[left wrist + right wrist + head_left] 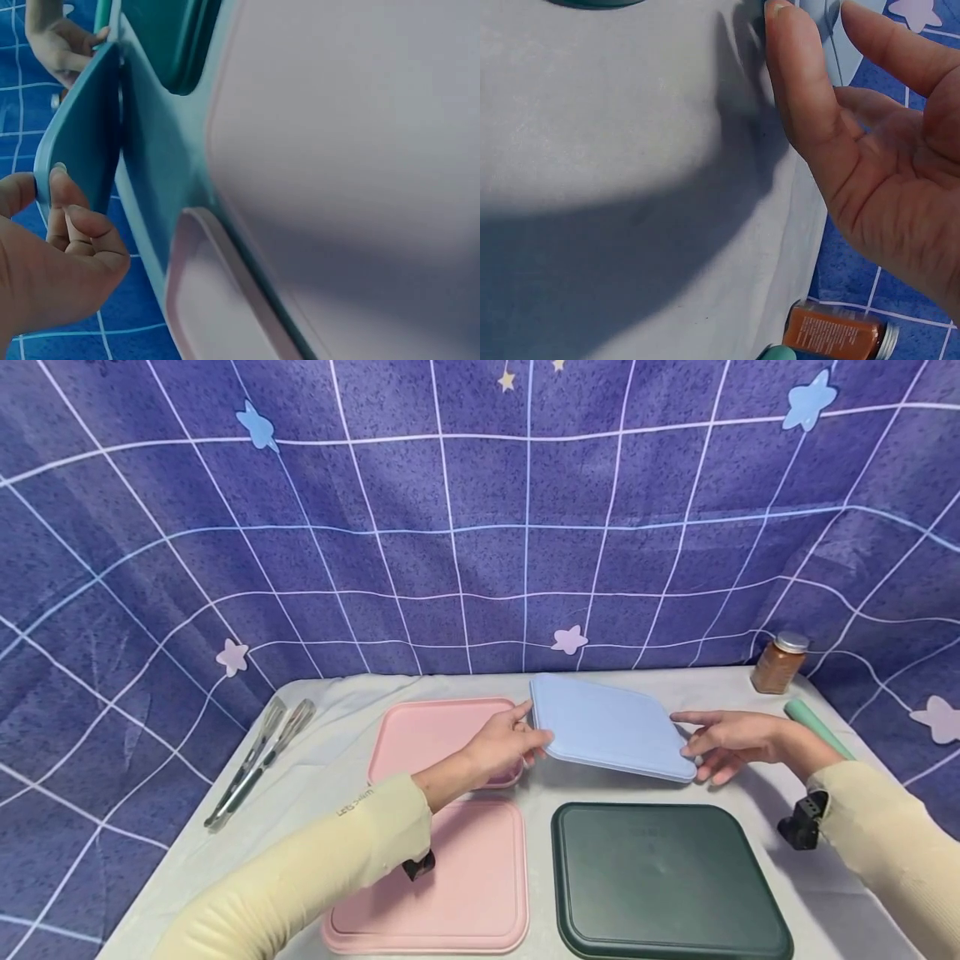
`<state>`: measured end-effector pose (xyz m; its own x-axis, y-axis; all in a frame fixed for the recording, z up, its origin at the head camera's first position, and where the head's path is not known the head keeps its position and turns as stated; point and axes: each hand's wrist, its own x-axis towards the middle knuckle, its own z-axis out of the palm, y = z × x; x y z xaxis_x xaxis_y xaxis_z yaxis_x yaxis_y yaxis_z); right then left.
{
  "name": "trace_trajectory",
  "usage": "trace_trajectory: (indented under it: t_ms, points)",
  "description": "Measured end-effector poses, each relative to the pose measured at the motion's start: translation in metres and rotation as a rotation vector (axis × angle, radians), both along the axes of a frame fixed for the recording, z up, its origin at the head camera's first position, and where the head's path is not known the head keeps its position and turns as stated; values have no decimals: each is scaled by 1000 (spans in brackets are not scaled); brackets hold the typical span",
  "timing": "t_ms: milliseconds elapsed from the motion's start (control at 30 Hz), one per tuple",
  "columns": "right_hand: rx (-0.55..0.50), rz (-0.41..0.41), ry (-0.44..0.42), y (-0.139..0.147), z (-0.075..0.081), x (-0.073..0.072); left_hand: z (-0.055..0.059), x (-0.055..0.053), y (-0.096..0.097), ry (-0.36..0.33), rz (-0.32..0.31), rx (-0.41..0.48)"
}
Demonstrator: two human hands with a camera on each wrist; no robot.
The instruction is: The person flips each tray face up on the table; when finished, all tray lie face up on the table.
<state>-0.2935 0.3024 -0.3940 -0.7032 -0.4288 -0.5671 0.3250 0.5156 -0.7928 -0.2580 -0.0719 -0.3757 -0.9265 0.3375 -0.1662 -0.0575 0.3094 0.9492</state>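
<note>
A light blue rectangular lid (607,724) with rounded corners is held tilted above the table, its right front corner lowest. My left hand (504,742) pinches its left edge; in the left wrist view, thumb and curled fingers meet around the rim of that lid (86,127). At the opposite edge, my right hand (731,739) grips near the lower corner, the index finger stretched along the side. Beneath my left forearm are two pink lids, one behind (427,731) and one in front (465,893). A dark green lid (667,877) lies in front of the blue one.
Metal tongs (258,764) lie along the table's left side. At the back right corner stands a jar (780,664) of reddish-brown contents with a silver cap. A green cylindrical object (817,727) is partly behind my right wrist. A blue patterned curtain (487,560) borders the white-covered table.
</note>
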Motion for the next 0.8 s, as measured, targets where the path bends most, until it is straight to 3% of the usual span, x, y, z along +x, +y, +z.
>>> trace_trajectory:
  t_ms: [233,367,467,567,800]
  points:
    - [-4,4,-1,-5,-5,0,10,5,2,35,11,-21]
    - [91,34,53,-13,0,3,13,9,3,45,20,-29]
    - [239,102,107,-28,17,4,13,12,4,57,41,-17]
    - [342,184,143,-50,44,0,13,13,4,74,64,-8]
    - [394,259,265,-119,103,-12,16,19,13,78,140,-1]
